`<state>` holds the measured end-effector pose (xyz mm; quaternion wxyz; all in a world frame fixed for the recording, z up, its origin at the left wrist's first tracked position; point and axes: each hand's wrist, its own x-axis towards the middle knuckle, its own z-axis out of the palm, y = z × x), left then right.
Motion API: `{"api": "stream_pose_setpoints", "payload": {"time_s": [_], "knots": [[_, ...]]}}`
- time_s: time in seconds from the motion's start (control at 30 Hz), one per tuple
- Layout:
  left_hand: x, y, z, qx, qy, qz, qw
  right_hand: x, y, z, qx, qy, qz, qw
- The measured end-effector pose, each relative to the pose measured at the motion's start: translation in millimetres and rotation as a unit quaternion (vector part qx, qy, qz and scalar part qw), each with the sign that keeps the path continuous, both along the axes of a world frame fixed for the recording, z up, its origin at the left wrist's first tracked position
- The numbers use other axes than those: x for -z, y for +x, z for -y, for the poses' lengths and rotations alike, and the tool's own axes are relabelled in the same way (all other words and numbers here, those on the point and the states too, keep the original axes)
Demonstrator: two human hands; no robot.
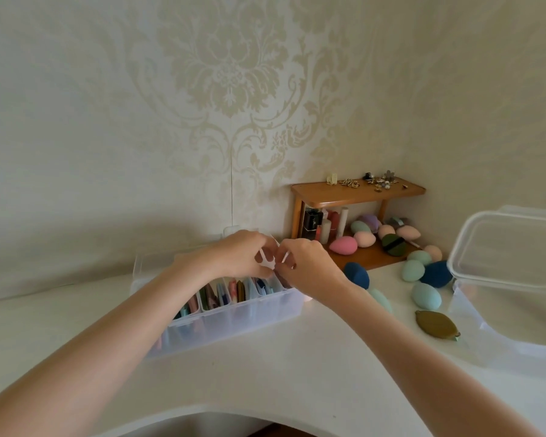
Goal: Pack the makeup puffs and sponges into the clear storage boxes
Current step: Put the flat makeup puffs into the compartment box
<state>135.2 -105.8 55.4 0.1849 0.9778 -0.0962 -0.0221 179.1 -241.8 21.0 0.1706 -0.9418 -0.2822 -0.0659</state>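
Spanning the lower view, white worktop (pixel 297 373) — curved front edge, patterned wallpaper behind.
Clear storage box (pixel 221 323), long, divided into compartments, left of centre on the worktop; flat puffs (pixel 234 293) in pink, olive, blue and teal stand on edge inside.
Second clear storage box (pixel 498 329) at the right edge, its lid (pixel 511 247) raised; contents cannot be told.
Wooden shelf (pixel 356 192) in the corner, small trinkets on top, cosmetic bottles (pixel 327 227) beneath.
Egg-shaped sponges (pixel 426 296) — pink, peach, lilac, mint, navy — lie loose under the shelf and on the worktop between the two boxes.
Olive flat puff (pixel 437 325) lies alone just beside the right box.
Left hand (pixel 238 255) and right hand (pixel 309 266) meet over the far end of the divided box, each grip pinched narrow on a thin white plastic divider (pixel 270 261) held between them.
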Motion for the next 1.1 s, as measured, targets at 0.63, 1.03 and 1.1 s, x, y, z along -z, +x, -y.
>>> {"api": "stream_pose_setpoints", "payload": {"time_s": [0.63,1.03,1.1], "knots": [[-33,58,18,0.118,0.132,-0.257,0.95,14,140,97,0.323,-0.107,-0.085,0.936],[-30,54,15,0.103,0.099,-0.26,0.955,12,159,107,0.331,-0.022,-0.135,0.934],[-30,54,16,0.098,0.099,-0.265,0.954,11,157,109,0.35,-0.002,-0.133,0.927]]}}
